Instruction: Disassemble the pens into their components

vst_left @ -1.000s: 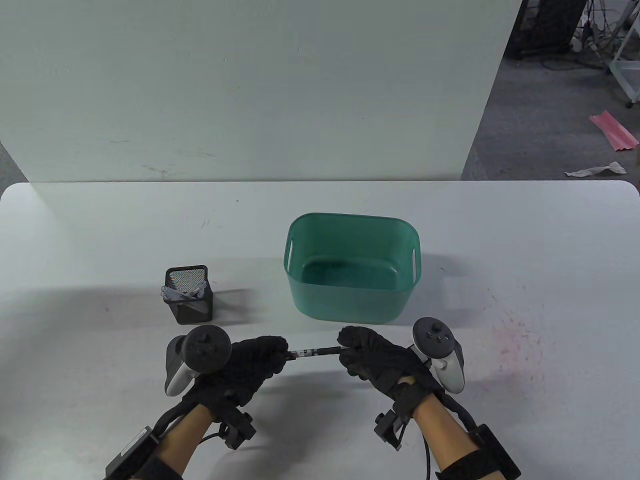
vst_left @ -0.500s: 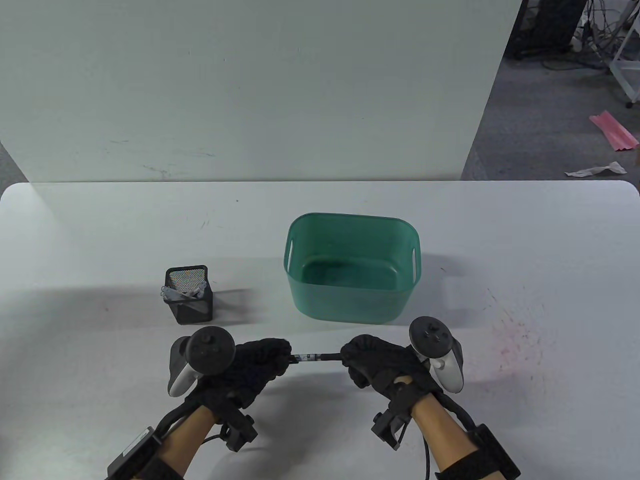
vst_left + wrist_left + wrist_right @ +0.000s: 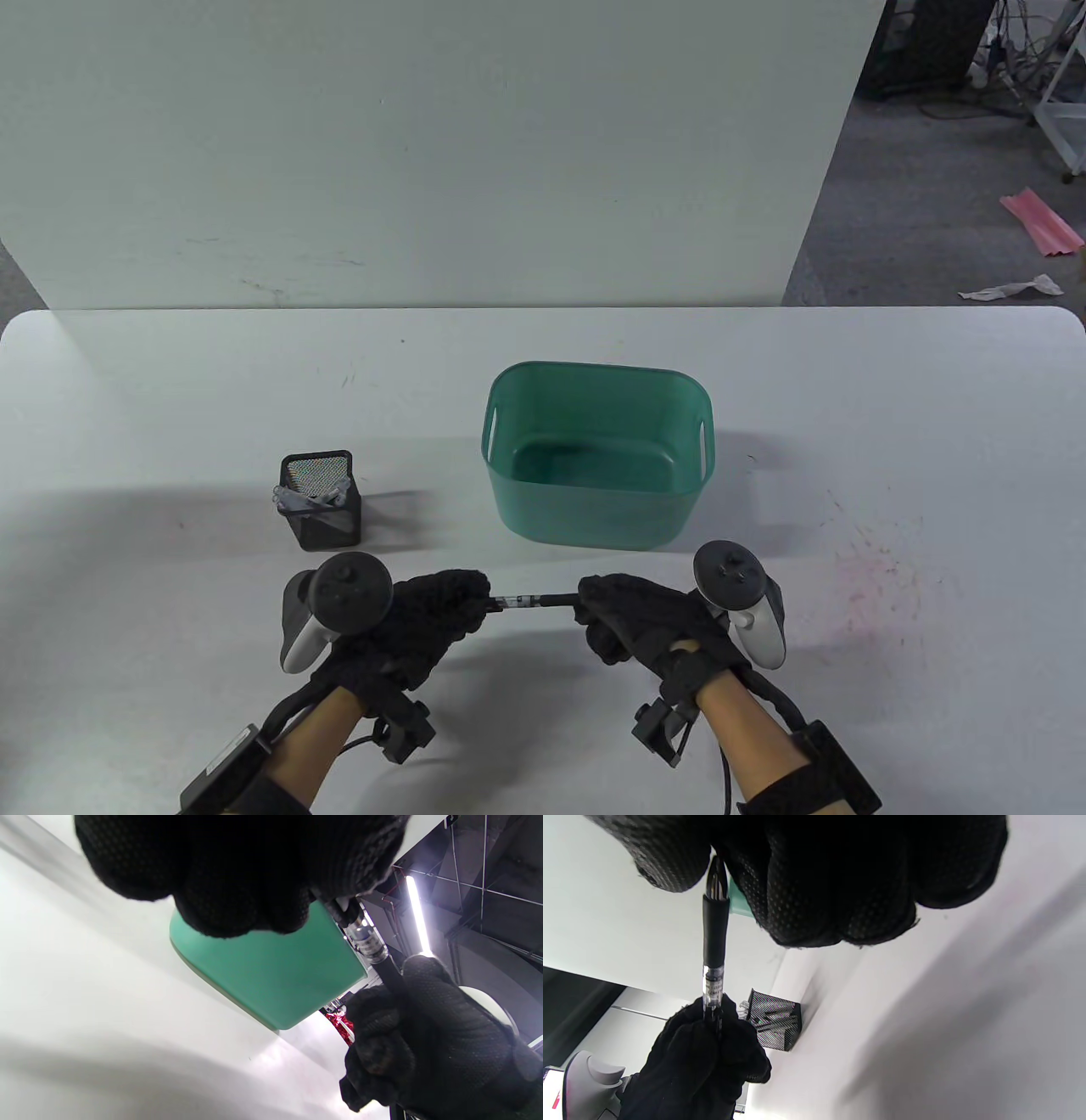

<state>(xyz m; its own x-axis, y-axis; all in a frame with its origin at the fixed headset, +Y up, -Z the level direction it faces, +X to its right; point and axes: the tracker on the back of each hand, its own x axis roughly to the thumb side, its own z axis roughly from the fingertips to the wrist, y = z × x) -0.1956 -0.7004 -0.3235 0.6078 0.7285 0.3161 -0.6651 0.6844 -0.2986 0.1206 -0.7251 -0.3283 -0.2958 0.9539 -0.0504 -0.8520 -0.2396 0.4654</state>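
Pen (image 3: 536,602) held level above the table's near edge, long axis running left-right between the hands. Left hand (image 3: 428,618) grips the clear barrel end; right hand (image 3: 645,620) closes on the black grip end. Both equally near. Likely unscrewing next. Green basket (image 3: 594,514) just behind.

Bright, even light falls from overhead. Soft shadows spread across the counter (image 3: 170,407). A ceiling light strip (image 3: 418,916) glares; nearby gloves blur darkly.

pen (image 3: 536,602) ends buried in both gloves, holder (image 3: 321,501) contents unclear
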